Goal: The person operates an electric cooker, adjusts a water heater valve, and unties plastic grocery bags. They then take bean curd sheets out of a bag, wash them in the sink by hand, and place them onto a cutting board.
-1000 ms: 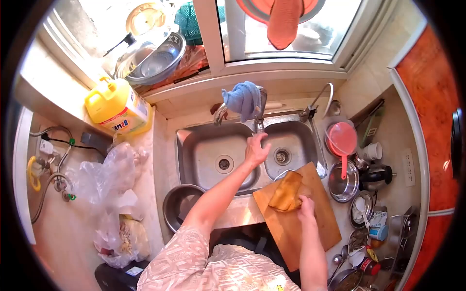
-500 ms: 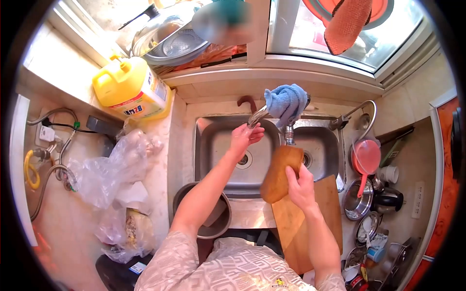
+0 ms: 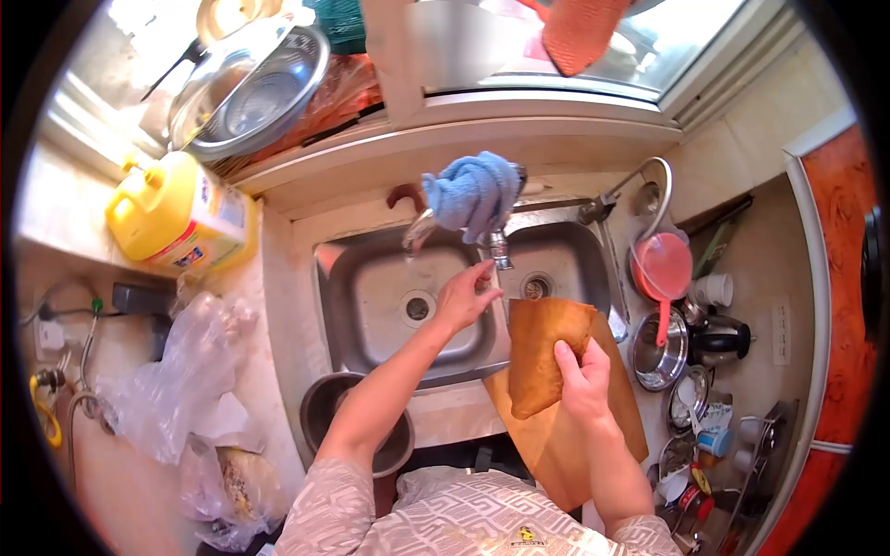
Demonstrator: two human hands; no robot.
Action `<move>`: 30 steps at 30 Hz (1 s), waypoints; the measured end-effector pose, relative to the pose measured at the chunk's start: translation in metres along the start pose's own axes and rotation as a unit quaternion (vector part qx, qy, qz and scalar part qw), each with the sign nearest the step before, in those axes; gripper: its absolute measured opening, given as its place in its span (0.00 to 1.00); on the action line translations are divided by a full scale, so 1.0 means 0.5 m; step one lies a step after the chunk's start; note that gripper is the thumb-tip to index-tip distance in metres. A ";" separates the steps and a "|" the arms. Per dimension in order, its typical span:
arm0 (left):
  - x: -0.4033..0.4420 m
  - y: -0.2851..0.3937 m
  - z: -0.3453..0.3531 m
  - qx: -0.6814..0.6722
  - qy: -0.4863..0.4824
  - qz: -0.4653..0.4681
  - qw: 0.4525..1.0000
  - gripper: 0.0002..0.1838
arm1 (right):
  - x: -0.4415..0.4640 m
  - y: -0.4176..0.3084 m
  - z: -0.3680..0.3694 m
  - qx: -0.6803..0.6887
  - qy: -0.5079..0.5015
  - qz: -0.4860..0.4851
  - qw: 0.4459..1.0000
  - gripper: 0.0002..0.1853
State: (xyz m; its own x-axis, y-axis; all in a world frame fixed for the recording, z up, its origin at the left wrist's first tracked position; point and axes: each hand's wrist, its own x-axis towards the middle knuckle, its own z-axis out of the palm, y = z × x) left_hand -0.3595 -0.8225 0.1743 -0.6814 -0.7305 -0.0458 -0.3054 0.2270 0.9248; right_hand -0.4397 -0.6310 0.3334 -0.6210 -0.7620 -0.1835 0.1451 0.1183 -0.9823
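My right hand [image 3: 586,378] grips a flat brown piece [image 3: 547,352], thumb on top, above the wooden cutting board [image 3: 528,449] at the sink's front right. Nothing shows in my left hand [image 3: 468,296], whose fingers are apart over the divider of the double steel sink [image 3: 371,296], just below the faucet base [image 3: 501,250]. A blue cloth [image 3: 473,195] is wrapped around the faucet, and its spout points over the left basin.
A dark round basin [image 3: 357,424] stands front left of the sink. Farther left are plastic bags [image 3: 176,371] and a yellow jug [image 3: 181,213]. On the right are a pink strainer [image 3: 663,269], a steel pot [image 3: 660,350] and a kettle [image 3: 718,341].
My right hand has lifted the brown piece off the board. My left hand went from the faucet base to the spout, then back toward the base. The view has shifted.
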 end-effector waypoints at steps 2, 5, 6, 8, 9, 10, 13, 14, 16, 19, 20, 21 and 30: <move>0.047 -0.031 0.014 0.022 0.001 0.049 0.999 0.19 | -0.011 0.001 -0.034 0.002 0.025 -0.004 1.000 0.10; 0.080 -0.020 0.017 0.111 0.025 0.156 0.981 0.12 | -0.029 0.010 -0.081 -0.023 0.066 -0.014 0.997 0.10; 0.089 -0.002 0.016 0.183 0.054 0.214 0.958 0.09 | -0.033 0.016 -0.093 -0.018 0.086 -0.013 0.996 0.10; 0.101 0.040 0.032 0.180 0.087 0.186 0.962 0.07 | -0.034 0.025 -0.106 0.009 0.120 -0.019 0.993 0.10; 0.104 0.062 0.044 0.174 0.130 0.149 0.965 0.06 | -0.035 0.029 -0.116 0.029 0.142 -0.024 0.989 0.10; 0.100 0.087 0.067 0.169 0.144 0.164 0.961 0.08 | -0.033 0.035 -0.130 0.030 0.148 -0.027 0.988 0.10; 0.090 0.162 0.152 0.093 0.045 0.173 0.980 0.07 | -0.033 0.049 -0.162 0.010 0.162 -0.030 0.986 0.10; 0.104 0.176 0.190 0.071 0.029 0.195 0.978 0.07 | -0.029 0.044 -0.166 0.009 0.168 -0.024 0.985 0.10; 0.168 0.181 0.282 0.047 0.017 0.245 0.968 0.10 | -0.023 0.040 -0.177 0.005 0.178 -0.024 0.984 0.10; 0.279 0.230 0.382 -0.001 -0.054 0.148 0.988 0.20 | -0.023 0.046 -0.190 -0.015 0.172 -0.027 0.985 0.10; 0.321 0.233 0.420 -0.008 -0.018 0.122 0.992 0.24 | -0.024 0.049 -0.194 -0.011 0.182 -0.032 0.983 0.10; 0.357 0.218 0.463 -0.016 0.019 0.093 0.995 0.27 | -0.025 0.049 -0.197 -0.008 0.192 -0.034 0.981 0.11; 0.345 0.138 0.509 0.055 -0.059 0.246 0.966 0.29 | 0.005 0.052 -0.245 0.044 0.187 -0.045 0.980 0.10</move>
State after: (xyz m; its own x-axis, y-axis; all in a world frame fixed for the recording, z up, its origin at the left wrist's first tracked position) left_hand -0.6675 -0.7689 0.1342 -0.8316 -0.4397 0.3392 0.0096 0.5993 0.8005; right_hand -0.5320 -0.5520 0.3027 -0.8707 -0.4787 -0.1132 0.1328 -0.0072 -0.9911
